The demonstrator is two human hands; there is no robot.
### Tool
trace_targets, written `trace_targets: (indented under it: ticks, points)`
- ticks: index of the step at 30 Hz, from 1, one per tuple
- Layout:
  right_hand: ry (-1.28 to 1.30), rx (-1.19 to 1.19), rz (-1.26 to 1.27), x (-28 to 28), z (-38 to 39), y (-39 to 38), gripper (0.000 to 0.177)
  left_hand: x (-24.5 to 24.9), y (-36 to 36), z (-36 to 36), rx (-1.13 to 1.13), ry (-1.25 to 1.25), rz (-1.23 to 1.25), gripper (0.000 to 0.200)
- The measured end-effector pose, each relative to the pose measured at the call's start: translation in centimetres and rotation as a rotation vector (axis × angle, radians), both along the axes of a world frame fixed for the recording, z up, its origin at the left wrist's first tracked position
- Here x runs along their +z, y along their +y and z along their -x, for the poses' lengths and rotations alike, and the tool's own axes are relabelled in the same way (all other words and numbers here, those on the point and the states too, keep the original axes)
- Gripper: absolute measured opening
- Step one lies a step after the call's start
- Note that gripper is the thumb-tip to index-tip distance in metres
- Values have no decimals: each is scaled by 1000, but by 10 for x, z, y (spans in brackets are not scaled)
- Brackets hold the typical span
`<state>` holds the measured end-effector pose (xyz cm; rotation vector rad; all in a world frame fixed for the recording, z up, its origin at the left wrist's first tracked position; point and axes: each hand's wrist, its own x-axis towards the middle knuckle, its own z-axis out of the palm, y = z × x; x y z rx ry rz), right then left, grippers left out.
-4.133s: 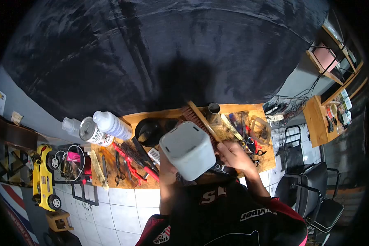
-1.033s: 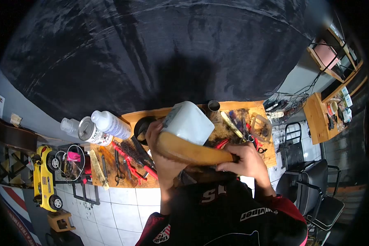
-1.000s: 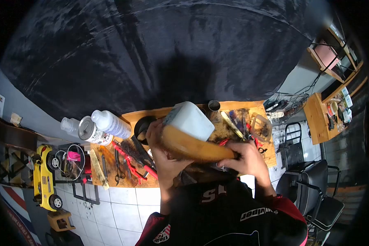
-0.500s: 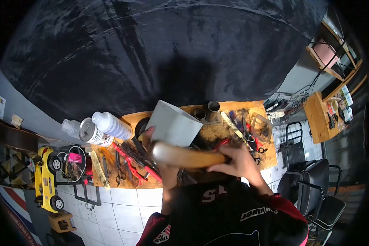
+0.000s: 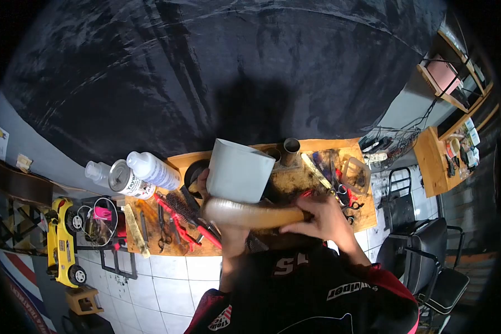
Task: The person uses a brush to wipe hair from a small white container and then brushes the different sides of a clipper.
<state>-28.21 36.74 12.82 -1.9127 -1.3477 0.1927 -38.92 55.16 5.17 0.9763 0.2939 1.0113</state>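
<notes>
My left hand (image 5: 202,181) is closed on a grey square-sided container (image 5: 240,171), with its fingers along the left side. Most of that hand is hidden behind a long brush (image 5: 253,216). My right hand (image 5: 318,217) grips the brush by its right end. Its pale part reaches left across the container's lower edge, smeared by motion. Behind the container stand two dark cups (image 5: 290,147). Left of my left hand lie a red-and-black hairbrush (image 5: 178,209) and black-handled scissors (image 5: 164,238).
On the wooden table (image 5: 150,251), several bottles and a can (image 5: 127,179) stand at left. Combs, scissors and a clear plastic tub (image 5: 355,175) lie at right. A yellow toy car (image 5: 61,245) is beside the table. Black chairs (image 5: 423,250) stand at right.
The container has turned more upright and shifted slightly right. The brush's pale end has moved up a little against the container's lower edge. Both hands keep their hold.
</notes>
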Motion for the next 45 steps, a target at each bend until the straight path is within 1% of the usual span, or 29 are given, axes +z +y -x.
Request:
trace_targets:
  ticks: [1, 2, 3, 5, 6, 9, 10, 12, 13, 14, 17, 18, 19, 21, 22, 24, 25, 26, 27, 28, 29, 32, 35, 36, 37, 39, 40, 43, 45]
  points:
    - [-42, -39, 4, -2, -1, 2, 40, 12, -7, 1, -61, -94, 97, 50]
    - [0, -94, 27, 0, -5, 2, 40, 24, -14, 3, -119, -186, 197, 50]
    - [16, -191, -93, -9, -7, 4, 40, 26, -14, 4, -120, -174, 197, 50]
    - [114, -380, -54, -11, -15, 2, 36, 27, -13, 4, -128, -149, 200, 51]
    - [96, -468, -59, -12, -17, 2, 33, 26, -13, 4, -118, -134, 199, 51]
    - [96, -441, -52, -4, -16, -3, 30, 19, -10, 4, -174, -274, 284, 53]
    - [165, -351, -92, -1, -10, -3, 31, 16, -12, 4, -200, -278, 268, 54]
    - [58, -90, -5, 0, -10, -8, 36, 7, -16, 2, -259, -281, 239, 55]
    - [27, 20, 59, 1, -9, -8, 38, 1, -13, -2, -219, -87, 315, 60]
    - [-60, 90, -37, -2, -8, -3, 41, -3, -15, -1, -229, -97, 291, 60]
    - [4, -72, 16, -4, -7, 0, 41, 9, -21, 4, -316, -130, 264, 68]
    - [-2, -119, -20, -5, -13, 0, 39, 18, -25, 3, -179, -6, 279, 72]
    - [28, -192, -197, -15, -16, 4, 38, 21, -22, 5, -274, -78, 312, 72]
    - [90, -388, -91, -5, -18, 2, 39, 24, -13, 10, -467, -226, 377, 74]
    - [88, -378, -67, -4, -20, 1, 38, 25, -13, 11, -505, -302, 417, 74]
    - [83, -356, -21, -4, -25, -5, 39, 33, -19, 7, -366, -239, 472, 75]
    - [48, -227, -35, -5, -24, -5, 41, 38, -20, 5, -293, -207, 498, 75]
    - [16, -100, -48, -7, -22, -6, 42, 43, -18, 5, -420, -235, 453, 81]
    - [-16, 25, -61, -9, -20, -7, 44, 44, -17, 0, -538, -358, 425, 80]
    - [-63, 99, -124, -9, -17, -1, 47, 48, -19, 3, -557, -371, 546, 80]
    - [-93, 76, -112, -9, -14, 2, 46, 53, -21, 5, -573, -382, 669, 80]
    - [-138, 12, -108, -14, -15, 7, 42, 35, -17, 2, -584, -323, 379, 79]
    - [3, -216, -125, -11, -18, 3, 36, 24, -14, 7, -624, -689, 899, 73]
    - [54, -314, -108, -9, -20, 3, 30, 19, -8, 8, -656, -572, 806, 77]
    - [94, -455, -105, -11, -22, 5, 24, 15, -6, 10, -679, -559, 775, 78]
    - [87, -503, -196, -8, -25, 5, 22, 12, -4, 11, -719, -531, 708, 79]
    - [63, -408, -192, -9, -24, 4, 26, 13, -4, 8, -756, -585, 712, 77]
    - [-7, -135, -178, -12, -18, -5, 38, 23, -11, 5, -722, -664, 734, 75]
    - [-166, 51, -138, -13, -13, -3, 42, 17, -3, 9, -779, -457, 586, 72]
